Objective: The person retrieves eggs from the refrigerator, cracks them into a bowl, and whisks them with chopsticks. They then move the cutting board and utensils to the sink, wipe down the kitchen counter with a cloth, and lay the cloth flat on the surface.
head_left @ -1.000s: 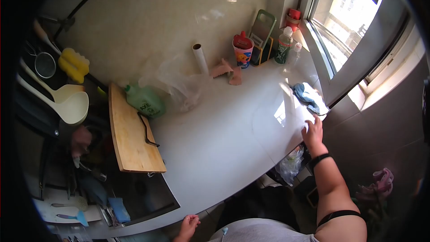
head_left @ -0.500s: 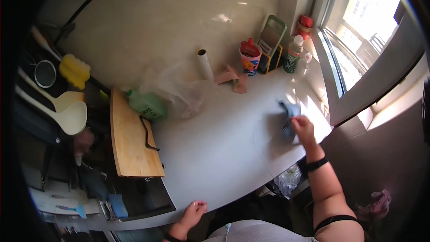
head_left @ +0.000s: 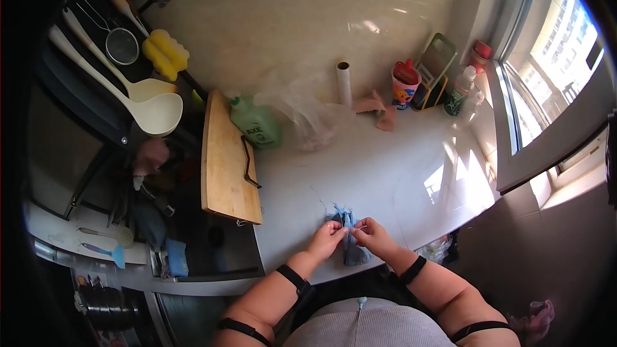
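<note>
A crumpled blue-grey cloth (head_left: 355,254) with a ragged upper edge is at the front of the pale counter (head_left: 308,186). My left hand (head_left: 326,240) pinches it from the left, and my right hand (head_left: 375,237) pinches it from the right, the fingertips almost meeting. Part of the cloth hangs down between my wrists. My fingers cover some of its middle.
Left of the counter a wooden board (head_left: 225,167) leans beside a green AXE bottle (head_left: 254,122). Along the wall stand a plastic bag (head_left: 315,119), a cardboard tube (head_left: 344,83), a cartoon cup (head_left: 403,93) and a labelled bottle (head_left: 459,93). The open window (head_left: 540,90) juts in at right.
My right hand has brought the cloth from the counter's right side to the front middle. The left hand has moved up from the counter edge and taken hold of it. The view has shifted.
</note>
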`<act>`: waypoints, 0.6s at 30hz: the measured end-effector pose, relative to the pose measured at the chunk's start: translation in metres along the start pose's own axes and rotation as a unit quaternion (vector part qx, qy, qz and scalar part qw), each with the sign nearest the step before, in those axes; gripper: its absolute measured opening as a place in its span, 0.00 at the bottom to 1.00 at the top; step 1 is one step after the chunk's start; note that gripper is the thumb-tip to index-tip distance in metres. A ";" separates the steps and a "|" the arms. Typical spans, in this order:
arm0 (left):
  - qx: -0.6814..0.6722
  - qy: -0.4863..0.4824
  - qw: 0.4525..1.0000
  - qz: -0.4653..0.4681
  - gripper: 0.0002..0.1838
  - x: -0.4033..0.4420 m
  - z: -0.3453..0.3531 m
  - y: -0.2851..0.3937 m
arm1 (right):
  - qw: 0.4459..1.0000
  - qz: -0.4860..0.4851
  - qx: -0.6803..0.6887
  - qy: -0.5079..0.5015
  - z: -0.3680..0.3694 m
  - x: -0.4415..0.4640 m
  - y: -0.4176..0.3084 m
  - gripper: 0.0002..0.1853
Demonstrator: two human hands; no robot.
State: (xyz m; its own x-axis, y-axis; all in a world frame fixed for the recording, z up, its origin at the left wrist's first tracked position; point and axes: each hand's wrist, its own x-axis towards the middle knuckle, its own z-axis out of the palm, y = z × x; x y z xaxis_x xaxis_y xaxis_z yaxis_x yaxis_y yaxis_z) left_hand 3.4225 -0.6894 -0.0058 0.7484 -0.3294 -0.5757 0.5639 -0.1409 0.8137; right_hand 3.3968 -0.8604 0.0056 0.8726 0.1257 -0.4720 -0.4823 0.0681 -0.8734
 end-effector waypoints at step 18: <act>-0.104 0.162 0.981 -0.018 0.16 -0.038 -0.072 -0.033 | 0.944 -0.031 0.328 -0.020 -0.014 -0.027 -0.054 0.12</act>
State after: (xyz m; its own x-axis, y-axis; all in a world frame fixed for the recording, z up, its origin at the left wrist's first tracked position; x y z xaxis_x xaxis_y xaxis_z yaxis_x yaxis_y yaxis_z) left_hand 3.4010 -0.6049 -0.0168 0.7792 -0.0088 -0.6267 0.6261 0.0579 0.7776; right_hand 3.4005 -0.8810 0.0639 0.9033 0.1373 -0.4065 -0.3861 0.6732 -0.6306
